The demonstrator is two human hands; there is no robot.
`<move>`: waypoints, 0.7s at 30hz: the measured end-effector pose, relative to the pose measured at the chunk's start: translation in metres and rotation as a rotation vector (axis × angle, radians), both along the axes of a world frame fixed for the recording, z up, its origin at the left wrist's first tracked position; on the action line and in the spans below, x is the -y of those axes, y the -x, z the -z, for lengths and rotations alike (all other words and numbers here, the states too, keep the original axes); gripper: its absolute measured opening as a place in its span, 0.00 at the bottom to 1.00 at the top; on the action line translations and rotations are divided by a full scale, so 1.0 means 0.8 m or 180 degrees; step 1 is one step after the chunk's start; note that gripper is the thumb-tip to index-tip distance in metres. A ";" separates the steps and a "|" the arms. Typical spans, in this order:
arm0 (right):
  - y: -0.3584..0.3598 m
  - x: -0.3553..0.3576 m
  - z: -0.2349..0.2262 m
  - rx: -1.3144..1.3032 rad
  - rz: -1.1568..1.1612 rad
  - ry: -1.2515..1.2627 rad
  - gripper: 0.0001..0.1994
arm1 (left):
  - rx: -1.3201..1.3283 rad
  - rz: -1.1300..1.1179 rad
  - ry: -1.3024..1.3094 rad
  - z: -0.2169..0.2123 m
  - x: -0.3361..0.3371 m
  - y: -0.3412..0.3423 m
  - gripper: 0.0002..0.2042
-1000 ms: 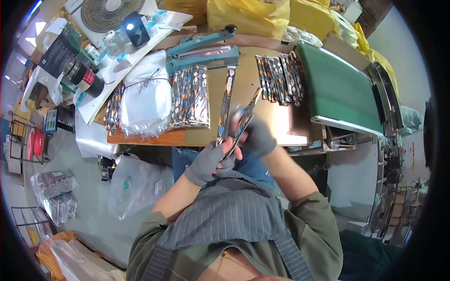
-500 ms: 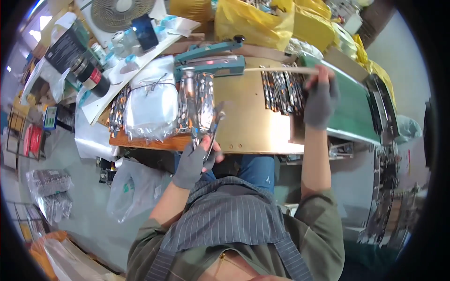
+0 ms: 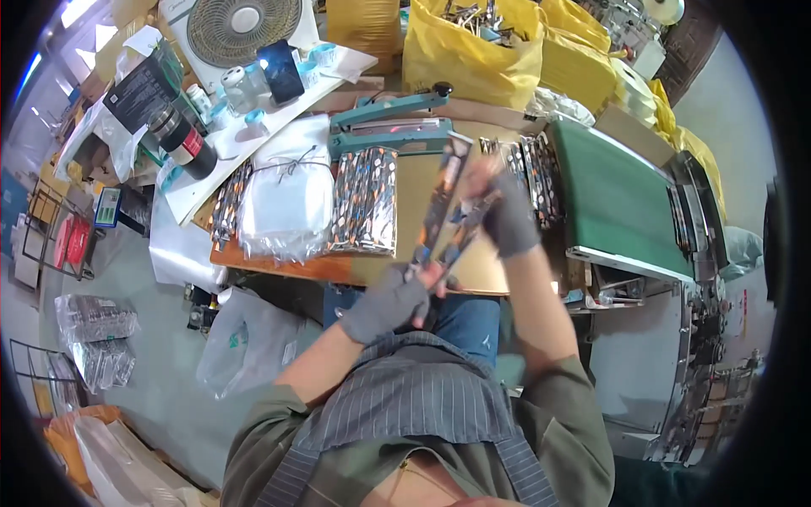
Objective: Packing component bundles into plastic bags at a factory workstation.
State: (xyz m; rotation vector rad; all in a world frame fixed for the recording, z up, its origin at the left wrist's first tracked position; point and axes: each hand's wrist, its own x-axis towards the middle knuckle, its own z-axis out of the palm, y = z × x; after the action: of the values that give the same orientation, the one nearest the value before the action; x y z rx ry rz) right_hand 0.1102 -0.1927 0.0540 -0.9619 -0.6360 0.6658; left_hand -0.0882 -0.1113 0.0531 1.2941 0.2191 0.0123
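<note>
My left hand (image 3: pixel 389 304), in a grey fingerless glove, is closed round the lower ends of slim dark packets with orange and white spots. One held packet (image 3: pixel 443 190) slants up and away; a second (image 3: pixel 463 230) leans right toward my right hand (image 3: pixel 505 211). That hand, gloved alike, is blurred, its fingers closed about the second packet's upper end. Left of the hands, a neat bundle of such packets (image 3: pixel 365 198) lies on the table. More packets (image 3: pixel 539 177) lie in a row beyond my right hand.
A teal bag sealer (image 3: pixel 393 135) stands at the table's back. Clear plastic bags (image 3: pixel 287 194) lie left of the bundle, near a white shelf with a flask (image 3: pixel 182 144) and jars. To the right is a green belt (image 3: pixel 621 198). Yellow sacks (image 3: pixel 473 55) stand behind.
My right hand has come left and nearer, from the row of packets to the ones in my left hand. My left hand has shifted right, and its packets now tilt right.
</note>
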 end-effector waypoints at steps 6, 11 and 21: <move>0.025 0.024 -0.093 0.2578 0.1042 0.1271 0.13 | -0.0306 0.0086 -0.0242 0.002 0.014 -0.004 0.17; 0.008 0.029 -0.024 -0.1116 0.0079 -0.0340 0.14 | 0.0113 -0.0255 0.1243 0.011 0.041 -0.013 0.17; -0.019 0.119 -0.033 -0.0515 0.0779 0.0518 0.15 | -0.0174 0.0550 0.1824 0.041 0.059 -0.056 0.23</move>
State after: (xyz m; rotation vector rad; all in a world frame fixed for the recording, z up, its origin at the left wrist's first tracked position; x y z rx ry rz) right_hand 0.1251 -0.2879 0.0802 -1.1039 -0.3178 0.5758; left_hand -0.0436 -0.1583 0.0205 0.7383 0.1417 -0.2194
